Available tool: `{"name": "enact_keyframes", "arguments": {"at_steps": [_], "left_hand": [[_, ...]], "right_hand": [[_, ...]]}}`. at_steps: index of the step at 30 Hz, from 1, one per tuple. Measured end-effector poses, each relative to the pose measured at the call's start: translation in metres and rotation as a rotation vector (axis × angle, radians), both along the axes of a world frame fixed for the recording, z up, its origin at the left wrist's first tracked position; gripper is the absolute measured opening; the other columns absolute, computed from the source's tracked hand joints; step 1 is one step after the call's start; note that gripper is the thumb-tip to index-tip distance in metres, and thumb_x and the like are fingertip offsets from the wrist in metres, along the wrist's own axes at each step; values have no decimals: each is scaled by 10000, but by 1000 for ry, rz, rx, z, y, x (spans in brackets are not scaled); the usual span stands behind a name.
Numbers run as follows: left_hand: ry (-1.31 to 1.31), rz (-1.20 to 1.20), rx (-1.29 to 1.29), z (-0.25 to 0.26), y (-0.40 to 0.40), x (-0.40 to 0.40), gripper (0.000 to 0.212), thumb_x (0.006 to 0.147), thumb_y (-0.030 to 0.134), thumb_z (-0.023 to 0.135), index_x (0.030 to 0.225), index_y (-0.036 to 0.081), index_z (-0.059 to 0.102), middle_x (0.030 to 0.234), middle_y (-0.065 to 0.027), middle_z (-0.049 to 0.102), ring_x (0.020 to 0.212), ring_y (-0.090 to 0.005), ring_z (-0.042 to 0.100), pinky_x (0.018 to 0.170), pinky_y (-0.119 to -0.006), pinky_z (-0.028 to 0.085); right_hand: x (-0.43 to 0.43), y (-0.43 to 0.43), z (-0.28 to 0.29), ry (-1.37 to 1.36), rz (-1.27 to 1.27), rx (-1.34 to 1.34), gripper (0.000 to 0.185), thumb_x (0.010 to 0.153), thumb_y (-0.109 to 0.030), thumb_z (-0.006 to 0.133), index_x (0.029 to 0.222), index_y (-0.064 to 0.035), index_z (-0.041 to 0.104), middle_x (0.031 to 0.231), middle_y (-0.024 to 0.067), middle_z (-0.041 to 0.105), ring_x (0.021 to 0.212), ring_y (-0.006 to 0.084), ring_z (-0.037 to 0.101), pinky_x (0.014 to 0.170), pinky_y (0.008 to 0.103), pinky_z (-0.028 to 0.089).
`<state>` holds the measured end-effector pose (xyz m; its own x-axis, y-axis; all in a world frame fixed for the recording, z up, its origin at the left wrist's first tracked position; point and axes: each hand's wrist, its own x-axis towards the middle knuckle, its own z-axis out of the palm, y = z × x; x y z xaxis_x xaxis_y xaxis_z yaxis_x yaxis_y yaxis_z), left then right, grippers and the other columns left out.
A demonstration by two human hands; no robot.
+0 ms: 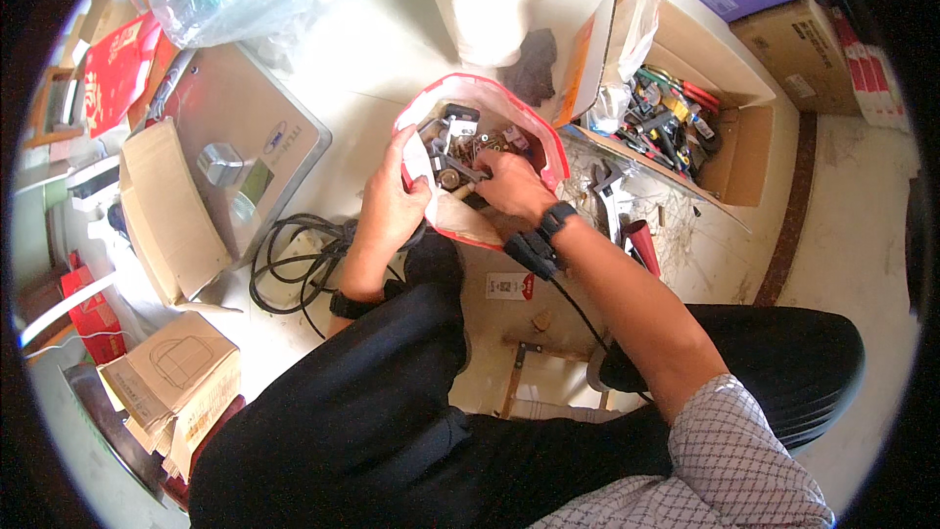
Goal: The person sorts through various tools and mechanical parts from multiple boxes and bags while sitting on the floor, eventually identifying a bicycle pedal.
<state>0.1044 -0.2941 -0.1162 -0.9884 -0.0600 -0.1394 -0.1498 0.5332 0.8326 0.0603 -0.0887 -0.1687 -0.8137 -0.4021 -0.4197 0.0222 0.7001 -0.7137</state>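
A red-edged bag (556, 162) with a pale lining stands before me, its mouth wide. My left hand (393, 206) grips the bag's left rim, thumb on the inner side. Inside lies loose metal hardware (444, 143), with screws or small fittings and a black piece (463, 113) near the far side. My right hand (510, 187) reaches over the near rim into the hardware. Its fingertips are partly hidden, so whether they hold a piece is unclear. Close to that hand are a grey metal part (459, 164) and a round brass-coloured piece (449, 178).
To the right stands a cardboard box (742, 154) of hand tools, beside metal tools (606, 195) and a dark red cone-shaped object (641, 246) on the littered floor. Coiled black cable (286, 264), a large flat panel (242, 125) and a flattened carton (172, 213) lie left. A printed card (510, 286) lies nearer me.
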Motion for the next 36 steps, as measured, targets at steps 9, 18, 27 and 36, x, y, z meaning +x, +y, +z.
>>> {"name": "enact_keyframes", "arguments": {"at_steps": [9, 18, 27, 36], "left_hand": [[35, 7, 2, 7, 0, 1, 651, 807, -29, 614, 1418, 111, 438, 1182, -277, 626, 1099, -399, 642, 920, -421, 507], [-26, -62, 17, 18, 9, 2, 685, 808, -52, 610, 1447, 120, 430, 1200, -216, 634, 1075, -227, 638, 915, -335, 494], [20, -104, 4, 27, 23, 5, 675, 791, -49, 592, 1425, 139, 457, 951, -261, 637, 868, -399, 664, 785, -442, 516], [79, -121, -41, 19, 24, 8, 705, 810, -78, 572, 1462, 146, 425, 1138, -225, 641, 909, -236, 655, 819, -346, 518]], "right_hand": [[51, 17, 15, 116, -72, -56, 237, 821, -174, 699, 993, -14, 670, 949, 229, 656, 929, 391, 636, 837, 445, 498], [56, 30, 24, 276, -174, -181, 175, 828, -93, 662, 973, 5, 657, 917, 191, 655, 917, 349, 640, 825, 403, 505], [59, 36, 60, -31, -317, -465, 110, 857, -80, 645, 910, 16, 638, 876, 206, 657, 824, 292, 671, 768, 383, 524], [12, 86, 110, -328, -660, -868, 133, 972, -67, 575, 1094, -78, 628, 916, 58, 694, 769, 150, 696, 709, 279, 578]]}}
